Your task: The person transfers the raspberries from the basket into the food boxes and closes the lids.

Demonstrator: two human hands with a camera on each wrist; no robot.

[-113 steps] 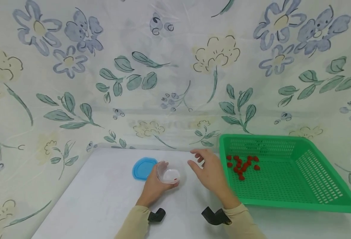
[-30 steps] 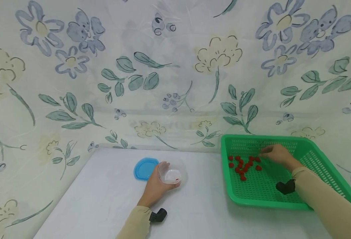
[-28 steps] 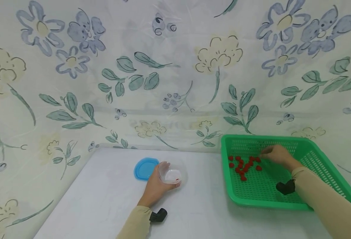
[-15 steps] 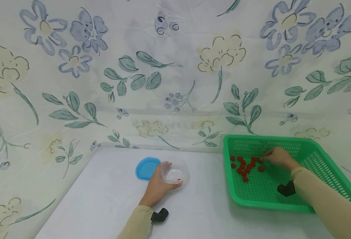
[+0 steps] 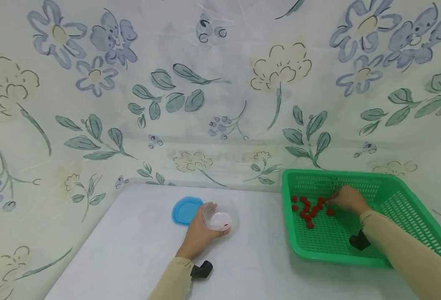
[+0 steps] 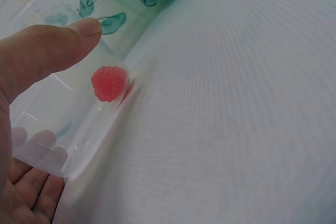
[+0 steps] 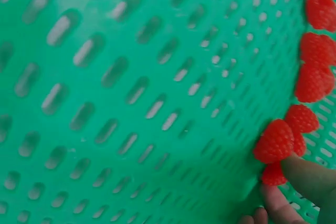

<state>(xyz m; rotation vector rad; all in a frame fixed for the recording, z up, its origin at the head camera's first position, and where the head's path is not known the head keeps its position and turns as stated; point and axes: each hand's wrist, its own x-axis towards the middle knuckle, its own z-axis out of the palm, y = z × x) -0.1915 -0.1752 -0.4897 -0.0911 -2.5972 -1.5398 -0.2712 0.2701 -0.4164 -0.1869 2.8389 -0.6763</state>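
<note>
My left hand [image 5: 199,233] grips a clear plastic container [image 5: 219,217] on the white table, thumb on the near side and fingers on the far side. One red raspberry [image 6: 110,83] lies inside, seen through the wall in the left wrist view. Reaching into a green basket [image 5: 340,256], my right hand [image 5: 349,200] pinches a raspberry [image 7: 274,174] between thumb and fingertips. In the head view that berry is mostly hidden by the hand. Several other raspberries [image 5: 313,214] lie on the basket's left part, a few touching each other.
A blue lid [image 5: 186,211] lies flat on the table behind the left hand, left of the container. The basket has raised, slotted walls and stands at the right. Behind the table hangs a flower-patterned cloth [image 5: 220,91].
My right hand has gone from beside the container into the basket, then closed its fingertips on a raspberry at the right of the cluster. The left hand keeps holding the container.
</note>
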